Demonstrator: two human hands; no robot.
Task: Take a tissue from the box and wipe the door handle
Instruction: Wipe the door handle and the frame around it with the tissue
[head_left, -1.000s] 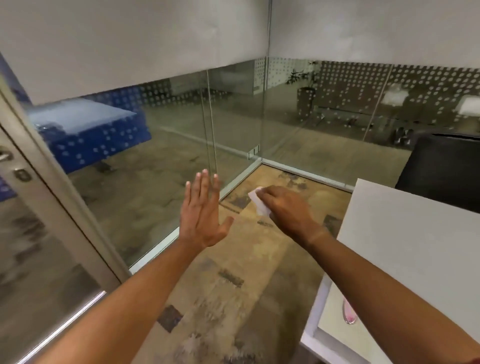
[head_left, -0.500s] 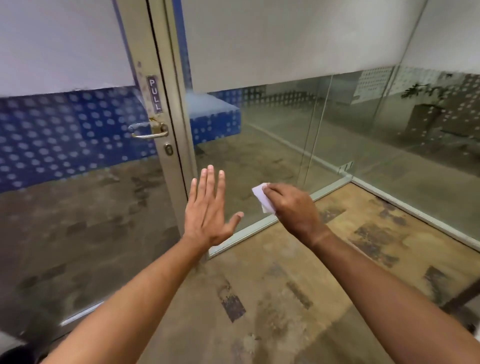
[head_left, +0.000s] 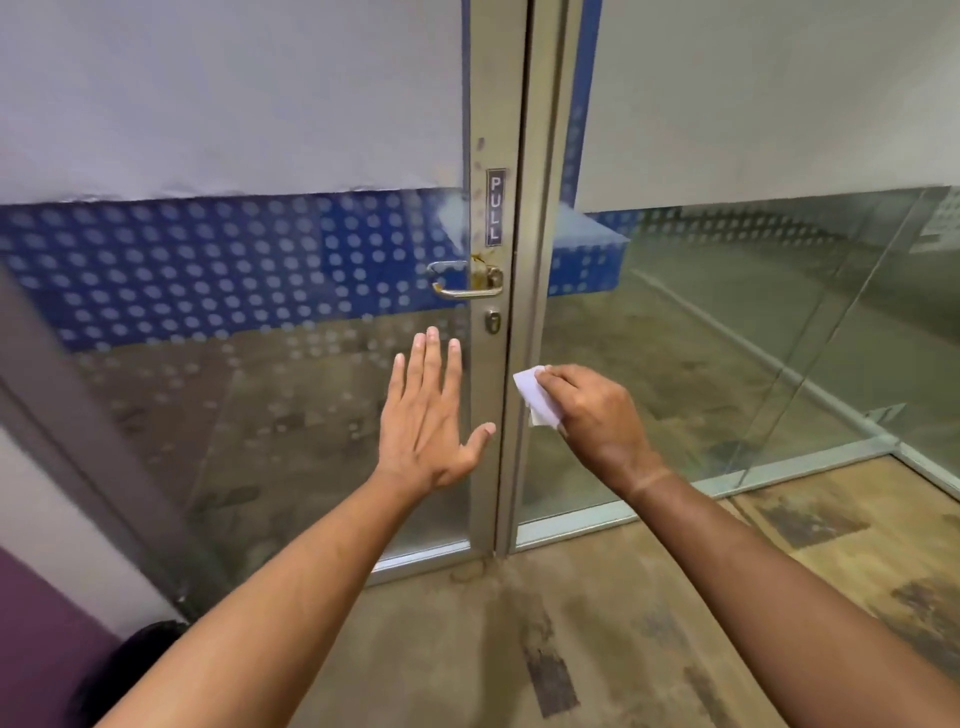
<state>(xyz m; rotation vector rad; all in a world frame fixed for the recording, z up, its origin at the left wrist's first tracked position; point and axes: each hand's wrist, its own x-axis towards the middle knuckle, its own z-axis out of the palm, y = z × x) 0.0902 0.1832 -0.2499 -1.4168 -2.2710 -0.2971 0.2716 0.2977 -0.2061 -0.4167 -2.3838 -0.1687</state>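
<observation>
I see the door handle (head_left: 466, 283) lying level, its long axis running left to right, free end pointing left, on the metal door frame (head_left: 491, 415) under the PULL label (head_left: 495, 207). My right hand (head_left: 592, 415) pinches a folded white tissue (head_left: 535, 397) below and right of the handle, apart from it, its long side tilted down to the right. My left hand (head_left: 426, 421) is spread flat, fingers up, before the glass. Half a second ago the handle sat far left; now it is centred and nearer.
</observation>
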